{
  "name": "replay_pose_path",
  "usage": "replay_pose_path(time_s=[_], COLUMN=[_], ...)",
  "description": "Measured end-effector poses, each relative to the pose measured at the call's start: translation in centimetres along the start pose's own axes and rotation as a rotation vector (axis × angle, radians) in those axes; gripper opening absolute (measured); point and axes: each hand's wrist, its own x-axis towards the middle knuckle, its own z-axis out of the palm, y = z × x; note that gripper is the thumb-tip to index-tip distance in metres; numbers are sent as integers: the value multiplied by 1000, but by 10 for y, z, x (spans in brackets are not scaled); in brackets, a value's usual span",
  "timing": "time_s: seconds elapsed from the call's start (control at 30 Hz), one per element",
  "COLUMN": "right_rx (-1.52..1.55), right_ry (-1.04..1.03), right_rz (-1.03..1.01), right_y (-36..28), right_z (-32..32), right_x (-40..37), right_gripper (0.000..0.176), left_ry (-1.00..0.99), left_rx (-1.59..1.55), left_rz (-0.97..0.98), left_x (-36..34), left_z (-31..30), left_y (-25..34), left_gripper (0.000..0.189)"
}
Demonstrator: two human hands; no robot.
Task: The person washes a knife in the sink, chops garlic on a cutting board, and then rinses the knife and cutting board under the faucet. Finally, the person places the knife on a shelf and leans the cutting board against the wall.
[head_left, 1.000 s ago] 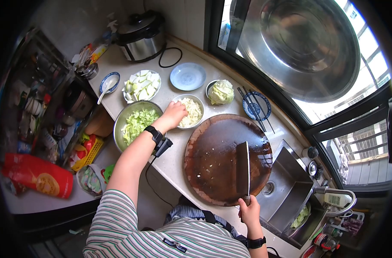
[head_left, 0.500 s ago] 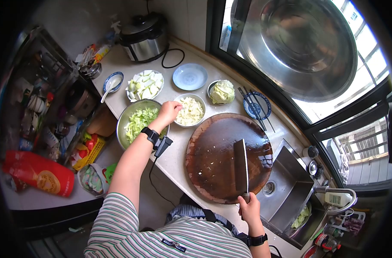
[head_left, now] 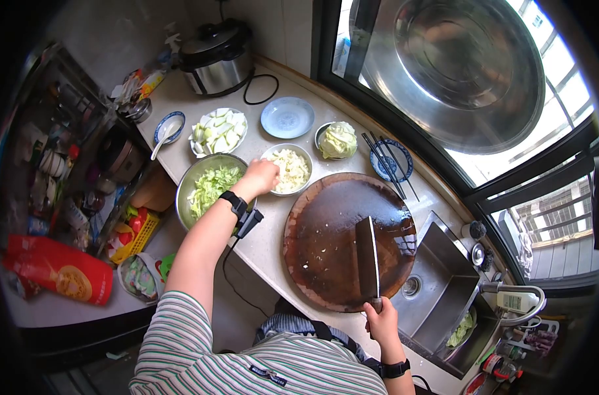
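My right hand (head_left: 382,320) is wrapped round the handle of a cleaver (head_left: 367,258), whose blade stands edge-on over the round wooden chopping board (head_left: 319,263). Fingers bent together, my left hand (head_left: 262,176) is at the left rim of a white bowl of chopped pale pieces (head_left: 293,172); its fingertips are hidden. Under my left wrist and just left of it is a metal bowl (head_left: 183,197) with shredded green vegetable (head_left: 210,187). Small bits lie on the board.
Behind are a plate of sliced vegetable (head_left: 219,131), a blue plate (head_left: 287,117), a cabbage (head_left: 339,141), and chopsticks (head_left: 386,164) across a patterned dish. A rice cooker (head_left: 217,59) stands at the back. The sink (head_left: 434,283) is at the right.
My left hand has shifted slightly, turning its knuckles up with its fingertips now out of sight. The cleaver has moved very slightly; my right hand keeps hold of it.
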Motion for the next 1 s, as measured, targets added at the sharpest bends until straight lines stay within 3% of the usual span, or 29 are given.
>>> replay_pose_path(time_s=[0.03, 0.13, 0.17, 0.3, 0.43, 0.5, 0.6, 0.63, 0.67, 0.77, 0.83, 0.97, 1.0], right_rx=[-5, -11, -15, -41, -11, 1, 10, 3, -1, -5, -12, -21, -15], right_ry=[1, 4, 6, -15, -9, -10, -5, -7, -9, -4, -3, -4, -7], right_rz=[-3, -5, -3, 15, 10, 4, 18, 19, 26, 29, 28, 20, 23], right_y=[0, 0, 0, -4, -6, -6, 0, 2, 4, 4, 3, 1, 1], right_z=[0, 2, 3, 4, 6, 6, 3, 2, 1, 1, 1, 2, 2], right_x=[1, 5, 5, 7, 6, 5, 0, 1, 0, 0, 0, 5, 5], right_gripper=[21, 22, 22, 22, 20, 17, 17, 20, 23, 22, 22, 22, 22], left_ry=[-6, 43, 55, -72, -19, 79, 97, 118, -92, -43, 94, 147, 228], left_rx=[10, 62, 84, 61, 137, -11, -227, -353, -789, -600, -486, -536, -439], left_rz=[71, 33, -29, -193, -257, -165, -34, -86, -434, -344, -235, -226, -137], left_x=[-1, -2, 1, 20, 42, 46, 35, 29, 29, 34, 30, 28, 24], left_z=[3, 4, 3, 4, 36, 43, 38, 27, 10, 13, 8, -4, -4], left_y=[4, 21, 24, 37, 31, 19, 1, 2, -2, -22, -23, -21, -20], left_gripper=[30, 42, 54, 71, 63, 43, 35, 31, 34, 38, 42, 43, 40])
